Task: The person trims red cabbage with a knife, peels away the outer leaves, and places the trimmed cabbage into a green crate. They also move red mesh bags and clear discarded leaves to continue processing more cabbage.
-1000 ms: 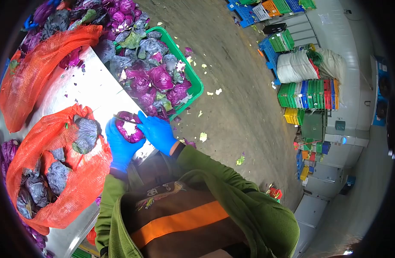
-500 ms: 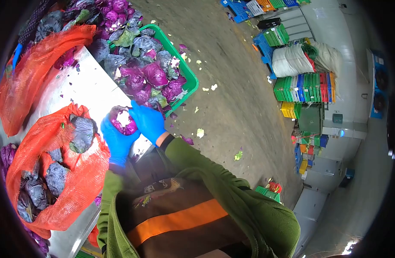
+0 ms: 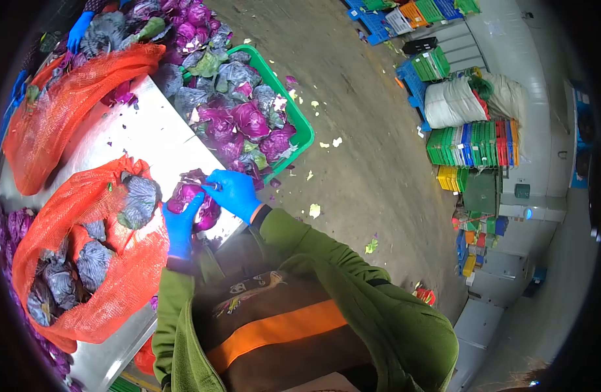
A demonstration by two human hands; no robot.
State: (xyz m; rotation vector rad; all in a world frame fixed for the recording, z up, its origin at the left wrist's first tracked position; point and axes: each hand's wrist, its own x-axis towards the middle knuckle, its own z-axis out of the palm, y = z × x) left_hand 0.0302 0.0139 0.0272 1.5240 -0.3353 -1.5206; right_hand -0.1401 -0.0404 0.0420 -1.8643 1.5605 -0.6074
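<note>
My left hand (image 3: 181, 227), in a blue glove, is closed round the near side of a red cabbage (image 3: 209, 214) at the table's edge. My right hand (image 3: 233, 193), also blue-gloved, is closed at the cabbage's far right side. A small dark thing shows at its fingertips, too small to name. A loose-looking outer leaf (image 3: 193, 175) stands up from the cabbage's top. Left of my hands lies an open red mesh sack (image 3: 127, 264) holding several unpeeled red cabbages (image 3: 93, 264). One more cabbage (image 3: 140, 201) sits at the sack's mouth.
A green crate (image 3: 303, 127) heaped with purple leaves stands beyond the metal table (image 3: 160, 127). Another red mesh sack (image 3: 71, 117) lies farther off, near a co-worker's gloved hand (image 3: 80, 31). Leaf scraps litter the floor (image 3: 352, 176); stacked crates (image 3: 473, 144) stand at right.
The cabbage has turned, so its pale cut base no longer shows. My right hand has shifted to its upper right side. A co-worker's gloved hand has come into view at top left.
</note>
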